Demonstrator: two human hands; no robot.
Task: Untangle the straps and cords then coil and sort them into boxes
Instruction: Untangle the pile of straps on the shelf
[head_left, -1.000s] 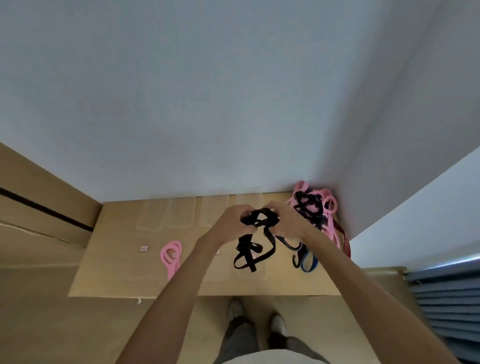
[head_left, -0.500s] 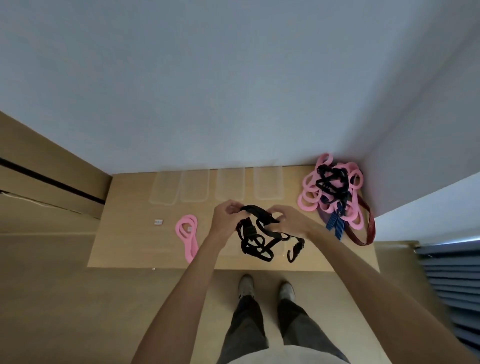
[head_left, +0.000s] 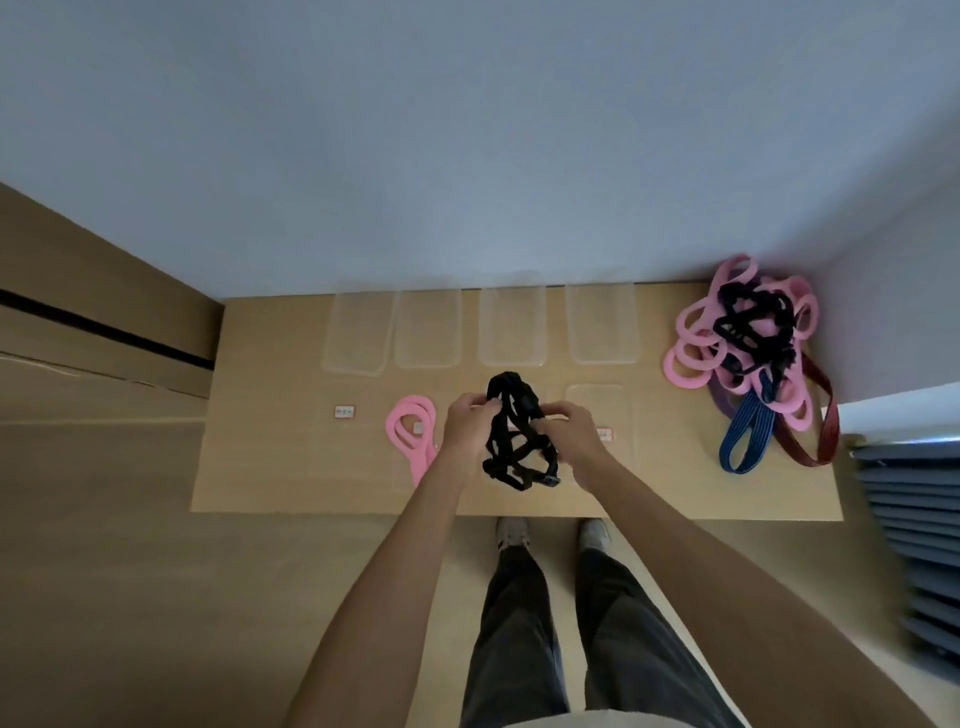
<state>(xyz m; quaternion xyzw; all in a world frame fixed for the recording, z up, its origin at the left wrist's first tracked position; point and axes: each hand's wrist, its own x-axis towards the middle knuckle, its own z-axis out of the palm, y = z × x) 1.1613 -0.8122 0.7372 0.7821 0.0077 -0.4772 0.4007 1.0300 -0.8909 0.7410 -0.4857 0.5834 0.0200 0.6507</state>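
Both hands hold one black strap (head_left: 519, 436) above the near part of the table (head_left: 260, 467). The left hand (head_left: 464, 435) grips the strap's left side, fingers curled round the webbing. The right hand (head_left: 574, 439) grips the right side, fingers likewise curled round it. The two grips are close together, with the tangled bundle between them. One loop stands up beyond the hands; the rest hangs below them in crossed loops, ending in a dark buckle-like part just below the right hand. Whether the lowest loops touch the table cannot be told.

Just left of the left hand, a coiled pink strap (head_left: 413, 434) lies flat on the table. Farther left of it lies a small white label (head_left: 344, 411). A second label (head_left: 604, 434) lies just right of the right hand.

Beyond the grip, four clear boxes (head_left: 511, 327) stand in a row along the far edge, side by side. A fifth clear box outline (head_left: 618, 415) sits just right of the right hand; fainter ones under the hands are hard to make out.

Well right of the grip, in the far corner, lies the pile (head_left: 748, 338): pink loops tangled with black cord. A blue strap (head_left: 743, 441) and a dark red strap (head_left: 826, 431) trail from its near side.
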